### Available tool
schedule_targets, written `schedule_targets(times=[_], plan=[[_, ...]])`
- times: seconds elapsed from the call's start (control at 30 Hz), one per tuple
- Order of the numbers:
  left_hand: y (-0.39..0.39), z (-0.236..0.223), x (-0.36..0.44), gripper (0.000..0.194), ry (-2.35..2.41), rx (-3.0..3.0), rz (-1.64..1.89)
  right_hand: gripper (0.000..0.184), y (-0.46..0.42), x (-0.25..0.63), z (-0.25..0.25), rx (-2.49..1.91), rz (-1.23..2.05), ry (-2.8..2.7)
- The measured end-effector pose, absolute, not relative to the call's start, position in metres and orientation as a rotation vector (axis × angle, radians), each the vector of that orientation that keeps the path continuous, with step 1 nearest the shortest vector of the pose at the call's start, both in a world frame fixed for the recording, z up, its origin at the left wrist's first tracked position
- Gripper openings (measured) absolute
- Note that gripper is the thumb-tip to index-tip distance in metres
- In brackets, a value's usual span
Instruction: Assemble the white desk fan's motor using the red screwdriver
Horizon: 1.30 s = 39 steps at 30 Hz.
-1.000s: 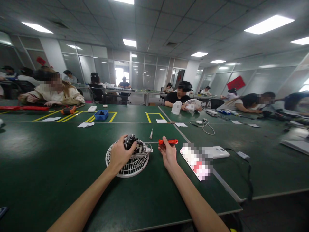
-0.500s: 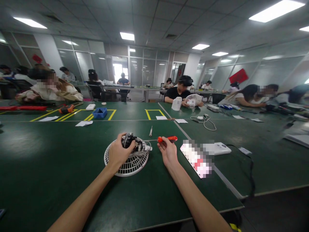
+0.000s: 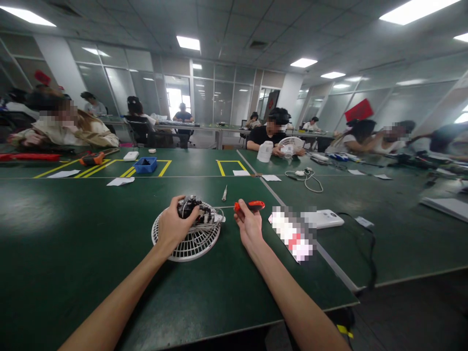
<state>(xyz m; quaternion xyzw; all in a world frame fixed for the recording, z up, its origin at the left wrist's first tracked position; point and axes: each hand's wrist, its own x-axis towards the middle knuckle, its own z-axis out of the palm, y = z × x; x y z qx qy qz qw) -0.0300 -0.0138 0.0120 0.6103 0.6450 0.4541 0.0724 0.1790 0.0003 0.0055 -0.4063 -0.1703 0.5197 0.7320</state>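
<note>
My left hand (image 3: pixel 172 227) is closed around a small black fan motor (image 3: pixel 190 207) with wires, which sits on a white round fan grille (image 3: pixel 197 241) lying flat on the green table (image 3: pixel 73 234). My right hand (image 3: pixel 249 225) grips a screwdriver with a red handle (image 3: pixel 250 205). Its thin shaft runs left, level, to the white end of the motor assembly (image 3: pixel 215 218).
A second small screwdriver (image 3: pixel 224 194) lies beyond the motor. A white fan base (image 3: pixel 323 219) and a blurred card lie right of my hand. A white cable (image 3: pixel 309 180), paper slips, a blue tray (image 3: pixel 145 165) and several seated people line the far tables.
Both hands keep their grips on the motor and the screwdriver. The whole view has shifted slightly, so hands and fan appear a little more to the left and higher.
</note>
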Motion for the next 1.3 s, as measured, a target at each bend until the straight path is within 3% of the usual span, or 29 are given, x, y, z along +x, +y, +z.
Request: schedule_targets(times=[0.3,0.9,1.3], plan=[[-0.013,0.012,-0.030,0.064,1.957,1.845,1.317,0.047,0.003,0.181,0.004,-0.898,1.238,-0.380],[-0.015,0.014,-0.029,0.060,1.917,1.825,1.339,0.044,0.003,0.188,0.010,-0.738,1.306,-0.362],[-0.014,0.012,-0.028,0.061,1.905,1.827,1.356,0.033,0.004,0.188,0.015,-0.680,1.348,-0.334]])
